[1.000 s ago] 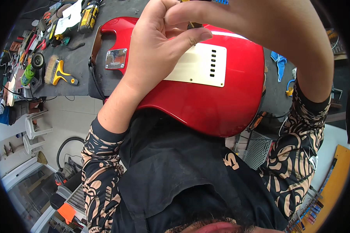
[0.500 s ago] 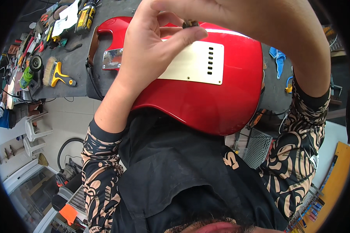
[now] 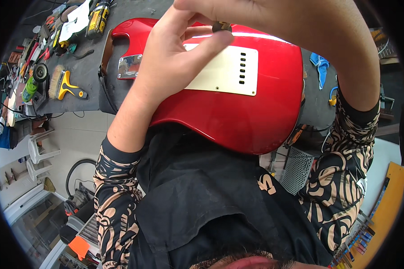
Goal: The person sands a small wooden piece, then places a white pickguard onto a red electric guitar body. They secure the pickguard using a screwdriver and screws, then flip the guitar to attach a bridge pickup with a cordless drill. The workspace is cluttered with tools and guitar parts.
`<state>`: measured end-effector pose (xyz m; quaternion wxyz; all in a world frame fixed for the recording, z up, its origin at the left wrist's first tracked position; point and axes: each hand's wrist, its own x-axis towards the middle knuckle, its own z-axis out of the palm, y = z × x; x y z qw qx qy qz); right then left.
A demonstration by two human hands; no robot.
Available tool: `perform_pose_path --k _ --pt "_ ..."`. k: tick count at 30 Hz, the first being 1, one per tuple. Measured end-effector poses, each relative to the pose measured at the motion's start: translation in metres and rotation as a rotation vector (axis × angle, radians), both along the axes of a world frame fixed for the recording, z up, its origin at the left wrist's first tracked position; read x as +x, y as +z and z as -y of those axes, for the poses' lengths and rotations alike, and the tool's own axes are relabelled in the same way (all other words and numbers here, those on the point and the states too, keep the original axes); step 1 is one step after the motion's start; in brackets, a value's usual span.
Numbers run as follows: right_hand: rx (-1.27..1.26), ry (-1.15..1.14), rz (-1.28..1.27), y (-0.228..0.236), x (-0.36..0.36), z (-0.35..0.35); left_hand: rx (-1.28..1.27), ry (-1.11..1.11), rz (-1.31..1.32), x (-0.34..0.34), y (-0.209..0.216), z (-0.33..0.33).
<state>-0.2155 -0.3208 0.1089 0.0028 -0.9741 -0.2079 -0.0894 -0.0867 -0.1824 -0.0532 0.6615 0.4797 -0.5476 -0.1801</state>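
Looks bright and fairly even through the middle, apparently lit from above. Flares into a white streak along the glossy red guitar body [image 3: 238, 121] and mirrors patchily in the shiny rectangular metal plate [image 3: 129, 67]. Sinks to near-featureless black in folds of the black cloth apron [image 3: 188, 188]. Bends straight lines outward, as along the orange-brown flat board [image 3: 386, 206], before fading into a round black rim. Shows little detail in the small dark piece [image 3: 221, 27] up top.
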Motion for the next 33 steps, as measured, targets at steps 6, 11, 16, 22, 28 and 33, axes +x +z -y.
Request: perform_pose_path --k 6,11,16,22,28,33 --pt "0.03 -0.004 -0.035 0.007 -0.015 0.011 -0.07 -0.028 0.102 0.006 -0.002 0.006" --pt "0.017 -0.013 -0.025 0.008 -0.014 0.003 0.147 -0.063 0.033 0.008 0.009 -0.002" --pt "0.007 -0.023 -0.016 0.005 -0.011 0.001 0.056 -0.018 0.054 0.002 0.003 0.006" --pt "0.038 0.003 -0.026 0.006 -0.016 0.012 0.054 -0.108 -0.084 0.002 0.012 0.0" --pt "0.044 -0.029 -0.036 0.009 -0.019 0.01 0.151 -0.179 -0.004 0.026 0.0 -0.004" --pt "0.03 -0.049 -0.013 0.003 -0.009 0.004 0.026 -0.149 -0.024 0.011 0.005 0.004"
